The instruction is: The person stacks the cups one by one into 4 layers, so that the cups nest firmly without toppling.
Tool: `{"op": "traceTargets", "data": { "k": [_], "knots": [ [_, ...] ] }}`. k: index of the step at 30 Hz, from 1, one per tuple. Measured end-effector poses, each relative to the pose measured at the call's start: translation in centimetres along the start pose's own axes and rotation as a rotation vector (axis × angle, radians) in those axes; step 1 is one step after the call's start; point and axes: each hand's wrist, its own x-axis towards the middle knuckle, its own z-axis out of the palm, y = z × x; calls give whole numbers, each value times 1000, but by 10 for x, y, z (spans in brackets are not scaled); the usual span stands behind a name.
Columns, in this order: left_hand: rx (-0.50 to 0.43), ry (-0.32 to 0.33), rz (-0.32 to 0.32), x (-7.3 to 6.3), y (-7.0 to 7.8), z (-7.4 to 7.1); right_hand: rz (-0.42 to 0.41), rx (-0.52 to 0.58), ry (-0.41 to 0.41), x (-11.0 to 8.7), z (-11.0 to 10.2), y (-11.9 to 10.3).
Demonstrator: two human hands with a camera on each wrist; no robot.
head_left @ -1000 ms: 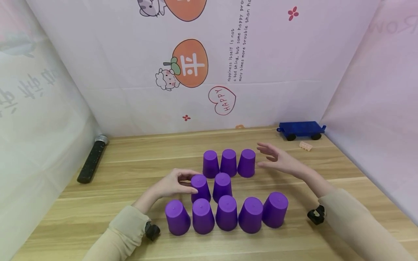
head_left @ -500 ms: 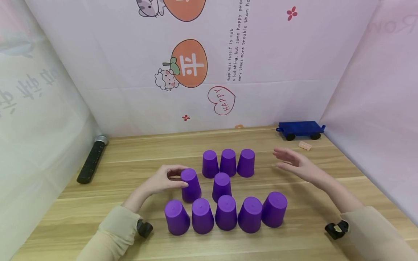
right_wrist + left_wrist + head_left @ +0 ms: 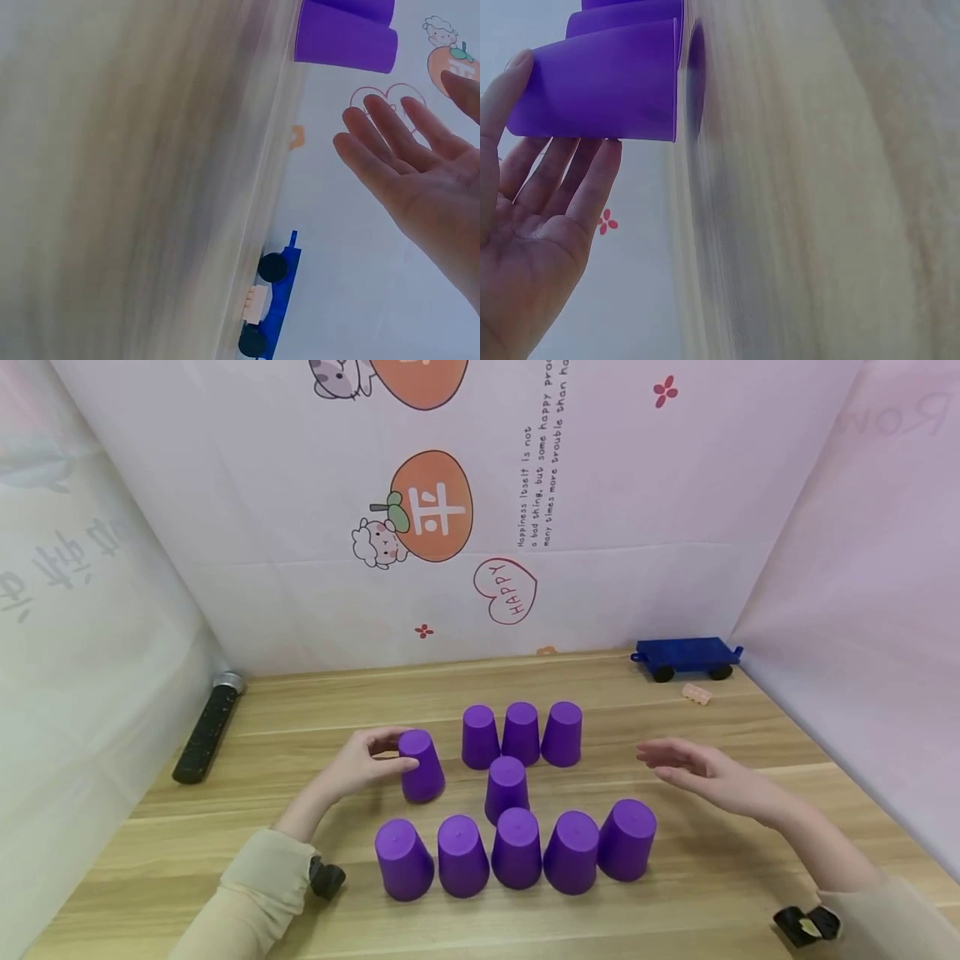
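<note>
My left hand [image 3: 360, 768] grips an upside-down purple cup [image 3: 422, 767] between thumb and fingers. In the left wrist view that cup [image 3: 604, 86] hangs slightly above the wood, with a shadow beside its rim. Three purple cups [image 3: 521, 735] stand upside down in a back row, and a single cup [image 3: 507, 791] stands in front of them. Nearest me is a front row of several upside-down purple cups [image 3: 517, 850]. My right hand [image 3: 712, 777] hovers right of the cups, holding nothing, its fingers relaxed; the right wrist view shows its bare palm [image 3: 435, 180].
A black microphone [image 3: 208, 727] lies at the table's left edge. At the back right stand a blue toy wagon [image 3: 686, 657] and a small pale toy brick [image 3: 697, 694]. Printed white cloth [image 3: 637, 568] walls the wooden table [image 3: 315, 710] at the back and sides.
My left hand has drawn its cup leftward and a little back, away from the single cup it stood beside. My right hand has moved right and nearer me, away from the back row.
</note>
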Motion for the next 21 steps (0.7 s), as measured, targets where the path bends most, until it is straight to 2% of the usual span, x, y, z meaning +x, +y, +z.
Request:
{"op": "traceTargets", "data": {
  "k": [6, 10, 13, 21],
  "knots": [
    [17, 45, -24, 5, -2, -1, -38, 16, -89, -14, 6, -10],
    [5, 72, -43, 7, -5, 0, -150, 33, -189, -21, 11, -11],
    [0, 88, -54, 11, -6, 2, -205, 49, -239, -25, 14, -12],
    [-30, 99, -49, 23, -4, 9, -187, 99, -256, -30, 26, -22]
  ]
}}
